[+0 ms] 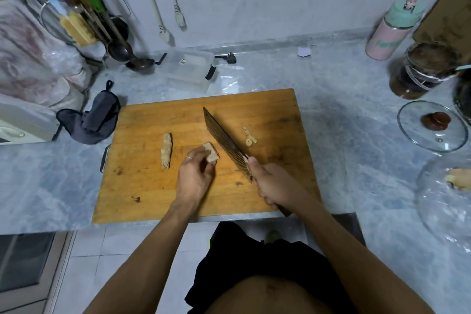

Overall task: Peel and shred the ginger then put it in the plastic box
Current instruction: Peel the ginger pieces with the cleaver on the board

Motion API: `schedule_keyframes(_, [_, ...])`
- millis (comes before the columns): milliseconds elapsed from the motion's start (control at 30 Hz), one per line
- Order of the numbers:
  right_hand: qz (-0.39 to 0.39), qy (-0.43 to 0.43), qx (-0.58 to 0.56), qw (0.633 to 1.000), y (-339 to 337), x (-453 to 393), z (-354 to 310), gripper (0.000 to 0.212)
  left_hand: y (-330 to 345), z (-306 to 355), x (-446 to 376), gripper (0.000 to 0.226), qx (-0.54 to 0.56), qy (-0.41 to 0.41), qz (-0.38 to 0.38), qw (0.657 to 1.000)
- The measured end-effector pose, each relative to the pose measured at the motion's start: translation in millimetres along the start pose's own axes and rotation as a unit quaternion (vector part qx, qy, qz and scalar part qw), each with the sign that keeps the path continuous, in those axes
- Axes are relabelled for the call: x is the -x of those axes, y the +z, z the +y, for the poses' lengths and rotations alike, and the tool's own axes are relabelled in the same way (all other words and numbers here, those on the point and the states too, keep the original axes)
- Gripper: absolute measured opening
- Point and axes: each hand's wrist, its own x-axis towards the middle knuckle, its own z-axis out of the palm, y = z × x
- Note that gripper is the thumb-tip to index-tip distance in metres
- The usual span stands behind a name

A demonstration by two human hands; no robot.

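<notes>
The job looks to be in its early stage: on the cutting board (158, 186) the left hand (195, 176) pinches a short chunk of ginger (211, 152) between curled fingertips and thumb, holding it just above or on the wood, while the right hand (274, 186) is wrapped tight round the handle of a cleaver (225, 143) whose blade points away across the board, just beside the chunk but not plainly touching it. A second, longer ginger piece (166, 151) lies to the left of that hand, apparently with its skin on, and a few pale peelings (249, 138) sit on the far side of the blade, so some trimming seems done. Nothing on the board reads as shreds yet. The plastic box (188, 70) stands on the worktop (356, 135) behind the board, well apart from the ginger, and seems to hold none. By my judgement most of the work remains: finishing the peel on both pieces, slicing and shredding them, then carrying the shreds back to the box
</notes>
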Motion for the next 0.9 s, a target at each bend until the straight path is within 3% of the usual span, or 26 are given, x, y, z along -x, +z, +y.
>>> schedule_keyframes(133, [-0.012,-0.001,0.013,1.000,8.9,-6.4,-5.1,0.064,5.8,6.4,0.6,0.032,0.030,-0.016,0.038,0.999])
schedule_keyframes(267, [-0.009,-0.014,0.004,1.000,11.4,-6.7,-4.1,0.063,5.4,10.6,6.3,0.029,0.131,-0.075,0.096,0.984])
schedule_keyframes(434, [0.003,-0.029,0.008,1.000,6.5,-6.9,-0.8,0.064,7.8,-3.5,8.7,0.025,0.216,-0.107,0.110,0.964])
schedule_keyframes(667, [0.028,-0.066,0.079,0.994,3.8,-10.2,-1.2,0.061,9.0,-4.5,6.6,0.025,0.239,-0.118,0.126,0.956])
schedule_keyframes(901, [0.013,-0.057,0.080,0.995,5.9,-15.5,1.9,0.061,12.1,1.0,5.1,0.023,0.259,-0.153,0.128,0.945])
